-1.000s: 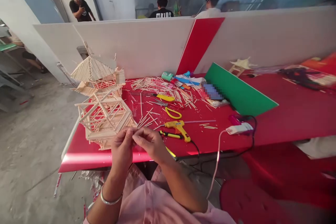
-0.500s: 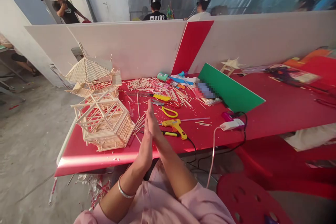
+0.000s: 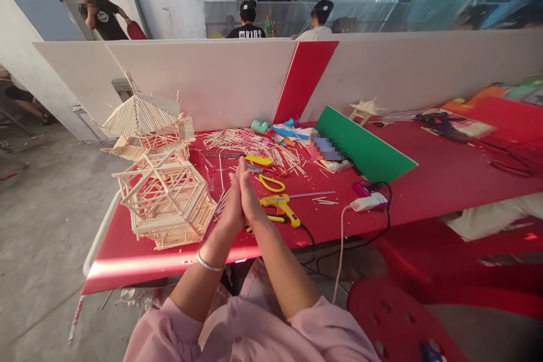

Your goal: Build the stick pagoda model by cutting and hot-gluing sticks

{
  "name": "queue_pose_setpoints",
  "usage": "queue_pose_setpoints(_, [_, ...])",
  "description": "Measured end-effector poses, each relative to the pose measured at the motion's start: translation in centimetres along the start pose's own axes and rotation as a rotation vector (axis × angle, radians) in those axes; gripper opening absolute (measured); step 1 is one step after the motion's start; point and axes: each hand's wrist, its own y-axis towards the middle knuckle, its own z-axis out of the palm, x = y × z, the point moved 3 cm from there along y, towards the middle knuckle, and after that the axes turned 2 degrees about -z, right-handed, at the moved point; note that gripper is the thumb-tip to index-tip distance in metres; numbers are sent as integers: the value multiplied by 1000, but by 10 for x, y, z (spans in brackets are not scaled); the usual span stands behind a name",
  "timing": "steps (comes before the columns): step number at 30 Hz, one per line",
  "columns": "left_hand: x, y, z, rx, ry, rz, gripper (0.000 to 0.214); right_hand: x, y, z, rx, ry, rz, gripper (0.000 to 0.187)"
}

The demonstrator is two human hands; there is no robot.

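My left hand point(image 3: 231, 210) and my right hand point(image 3: 250, 198) are pressed palm to palm above the table's front part, fingers stretched out, and no object shows between them. Just right of them lies a yellow glue gun point(image 3: 280, 203) with a glue stick in its back. Beyond the fingertips are scissors with a yellow handle loop point(image 3: 271, 183) and a yellow-handled tool point(image 3: 258, 160). To the left stand a stick-built frame point(image 3: 169, 198) with a many-sided base and a stick pavilion roof point(image 3: 138, 116) behind it.
Loose wooden sticks point(image 3: 237, 140) cover the red table point(image 3: 326, 226) near a green bottle point(image 3: 259, 126). A green board point(image 3: 365, 147) leans at right, by a white plug point(image 3: 368, 202) with cables. White panels point(image 3: 203, 79) line the back; people are beyond. A red stool point(image 3: 382, 317) stands at lower right.
My hands stay together; the left fingers have slid a little lower against the right ones and look slightly more bent. The view has shifted slightly.
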Motion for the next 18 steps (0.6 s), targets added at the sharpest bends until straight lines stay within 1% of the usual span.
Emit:
queue_pose_setpoints(1, [1,-7,4,30,-38,-5,70,-1,7,-6,-35,-56,-2,69])
queue_pose_setpoints(3, [2,-21,9,106,-118,-19,68,-7,18,-17,-148,-146,17,75])
queue_pose_setpoints(5, [4,-29,8,154,-156,-13,66,-14,22,-23,-258,-182,70,80])
queue_pose_setpoints(6, [5,-30,5,148,-155,-5,65,-17,21,-22,-278,-173,101,80])
queue_pose_setpoints(7, [6,-29,2,122,-142,0,64,-20,17,-18,-267,-148,131,79])
queue_pose_setpoints(9, [9,-23,-3,64,-125,-5,63,-21,7,-6,-202,-94,177,77])
queue_pose_setpoints(11, [10,-20,-4,55,-139,-22,64,-17,-1,5,-129,-50,187,75])
queue_pose_setpoints(12, [9,-21,-2,70,-151,-25,65,-13,-2,7,-118,-51,166,73])
queue_pose_setpoints(13, [7,-24,0,98,-162,-30,66,-8,-1,5,-134,-67,127,71])
queue_pose_setpoints(16, [1,-41,6,206,-197,-82,71,5,9,-13,-260,-225,-43,69])
queue_pose_setpoints(17, [-1,-46,7,237,-200,-97,73,8,13,-18,-268,-294,-92,69])
queue_pose_setpoints(18, [-2,-51,7,255,-196,-96,73,9,15,-20,-246,-360,-128,69])
